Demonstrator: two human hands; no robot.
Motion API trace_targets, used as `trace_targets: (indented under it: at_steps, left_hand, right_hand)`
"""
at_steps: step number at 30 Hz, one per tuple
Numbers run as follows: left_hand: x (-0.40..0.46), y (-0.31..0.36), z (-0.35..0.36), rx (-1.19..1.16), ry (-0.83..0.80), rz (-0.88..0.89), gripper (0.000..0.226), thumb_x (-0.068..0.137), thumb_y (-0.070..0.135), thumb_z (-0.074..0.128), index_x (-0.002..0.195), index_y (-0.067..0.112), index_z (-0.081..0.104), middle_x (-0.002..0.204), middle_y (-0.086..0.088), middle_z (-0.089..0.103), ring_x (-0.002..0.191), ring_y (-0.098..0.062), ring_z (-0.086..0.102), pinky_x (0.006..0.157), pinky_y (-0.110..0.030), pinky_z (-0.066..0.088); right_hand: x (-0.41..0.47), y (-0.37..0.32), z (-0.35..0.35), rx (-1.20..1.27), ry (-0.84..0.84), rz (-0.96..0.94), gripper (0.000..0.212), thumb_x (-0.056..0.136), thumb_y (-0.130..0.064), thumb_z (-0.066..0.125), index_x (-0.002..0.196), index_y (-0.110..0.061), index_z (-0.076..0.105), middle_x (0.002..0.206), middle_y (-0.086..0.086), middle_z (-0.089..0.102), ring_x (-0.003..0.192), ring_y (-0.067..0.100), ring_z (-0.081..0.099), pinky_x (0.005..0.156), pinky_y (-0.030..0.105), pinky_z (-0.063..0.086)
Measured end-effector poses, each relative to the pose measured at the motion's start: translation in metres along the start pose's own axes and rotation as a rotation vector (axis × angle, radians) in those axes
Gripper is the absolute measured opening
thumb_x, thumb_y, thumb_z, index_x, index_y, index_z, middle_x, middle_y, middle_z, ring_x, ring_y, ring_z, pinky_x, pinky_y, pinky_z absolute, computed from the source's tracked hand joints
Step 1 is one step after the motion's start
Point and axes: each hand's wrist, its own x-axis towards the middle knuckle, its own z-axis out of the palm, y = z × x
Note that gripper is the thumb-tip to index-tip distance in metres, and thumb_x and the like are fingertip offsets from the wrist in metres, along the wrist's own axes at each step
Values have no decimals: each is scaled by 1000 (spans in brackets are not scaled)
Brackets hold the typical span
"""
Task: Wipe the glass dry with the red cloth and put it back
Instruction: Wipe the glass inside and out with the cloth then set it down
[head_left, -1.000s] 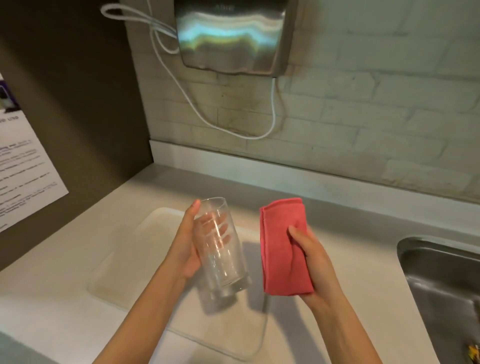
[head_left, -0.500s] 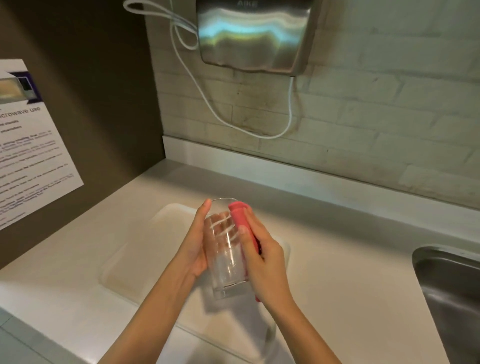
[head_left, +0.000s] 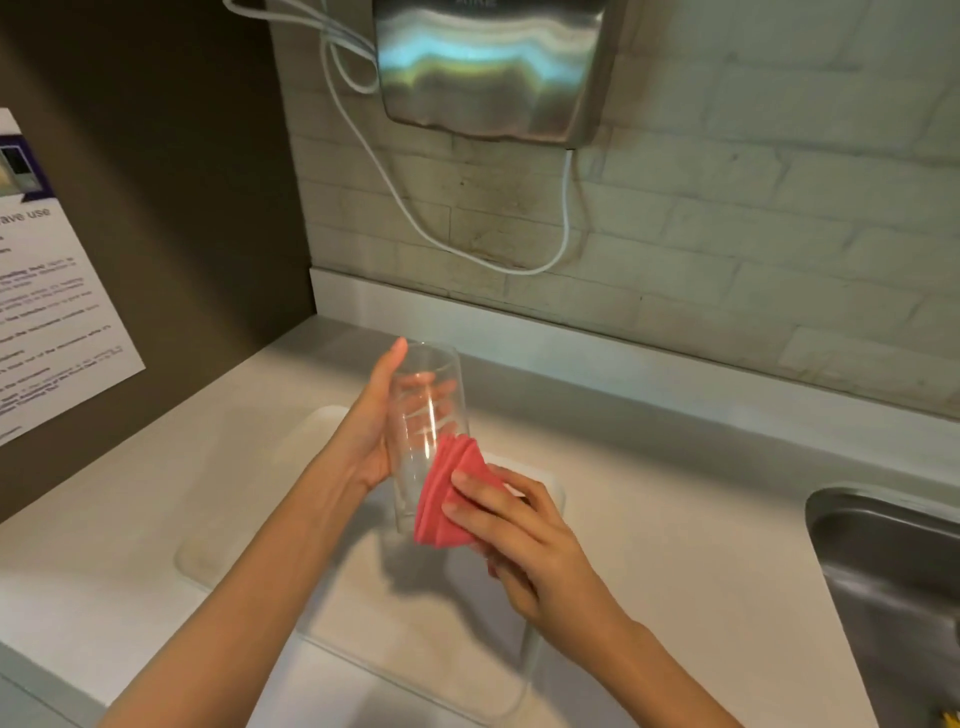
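Observation:
A tall clear glass (head_left: 423, 415) is held upright above the counter, tilted slightly, with my left hand (head_left: 371, 431) wrapped around its left and back side. My right hand (head_left: 511, 525) grips a folded red cloth (head_left: 447, 499) and presses it against the lower right side of the glass near its base. The bottom of the glass is partly hidden behind the cloth. A translucent white tray (head_left: 249, 519) lies on the counter under both hands.
A steel sink (head_left: 893, 582) sits at the right edge of the pale counter (head_left: 675, 509). A metal hand dryer (head_left: 488, 67) with a white cable hangs on the brick wall. A printed notice (head_left: 47, 312) is fixed to the dark panel on the left.
My right hand brought the red cloth from beside the glass onto it, then slid down from the rim to the lower part. The glass rose a little.

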Motion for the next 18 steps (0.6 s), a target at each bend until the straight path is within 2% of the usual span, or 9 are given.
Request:
trace_targets:
  at_steps: [2, 5, 7, 8, 11, 12, 14, 16, 18]
  left_hand:
    - [-1, -2, 5, 31, -44, 0, 58, 82, 60, 46, 102, 8, 63, 96, -10, 70, 85, -23, 66, 78, -38, 54]
    - [-6, -9, 18, 49, -137, 7, 66, 71, 61, 48, 109, 10, 64, 86, -6, 71, 72, -15, 68, 68, -31, 57]
    - [-7, -12, 20, 23, -149, 34, 61, 72, 60, 49, 111, 15, 64, 83, -4, 72, 69, -13, 67, 64, -28, 56]
    - [-6, -10, 19, 14, -141, 45, 61, 72, 60, 49, 110, 14, 64, 83, -4, 73, 71, -15, 67, 63, -28, 56]
    - [-5, -5, 10, 20, -80, 20, 80, 67, 65, 57, 121, 6, 58, 90, -10, 71, 80, -23, 67, 72, -34, 57]
    - [-6, -5, 7, 18, -47, 32, 80, 68, 64, 57, 124, 6, 56, 91, -9, 70, 81, -22, 67, 74, -35, 57]
    - [-7, -5, 5, 24, -15, 73, 65, 76, 60, 52, 117, 9, 59, 92, -6, 70, 82, -19, 66, 69, -33, 58]
    - [-12, -9, 7, 40, -38, 70, 55, 80, 59, 47, 107, 13, 63, 92, -4, 70, 85, -19, 65, 69, -34, 58]
    - [-15, -14, 10, 58, -72, 55, 58, 74, 61, 46, 105, 15, 64, 94, -4, 72, 89, -20, 66, 76, -37, 55]
  right_hand:
    - [14, 5, -1, 24, 87, 134, 34, 94, -16, 47, 128, -11, 52, 139, -2, 47, 127, 16, 40, 105, 31, 34]
    - [55, 6, -8, -20, 188, 288, 37, 94, -26, 45, 127, -11, 55, 137, 3, 49, 115, 28, 49, 103, 28, 35]
    - [67, 7, -8, -124, 128, 246, 36, 92, -20, 47, 125, -10, 57, 136, 7, 52, 114, 34, 47, 105, 25, 30]
    - [64, 6, -6, -187, 70, 188, 36, 91, -16, 48, 125, -11, 57, 136, 7, 52, 116, 37, 46, 106, 28, 29]
    - [27, 4, -2, -313, -96, -2, 45, 87, -6, 57, 131, -15, 51, 141, 2, 48, 128, 35, 37, 108, 39, 32]
    - [11, 2, -1, -291, -111, -41, 45, 88, -6, 58, 131, -16, 50, 141, 0, 47, 129, 33, 36, 108, 39, 33]
    - [-13, 0, -2, -156, -86, -32, 38, 93, -11, 52, 131, -13, 49, 141, -1, 43, 130, 29, 37, 108, 37, 33]
    - [-21, -2, -1, -3, 15, 104, 36, 94, -13, 49, 130, -8, 51, 141, 2, 44, 131, 21, 39, 107, 36, 35]
    - [-12, -3, 0, 84, 135, 260, 37, 92, -13, 49, 129, -8, 50, 141, 4, 46, 130, 14, 42, 106, 35, 37]
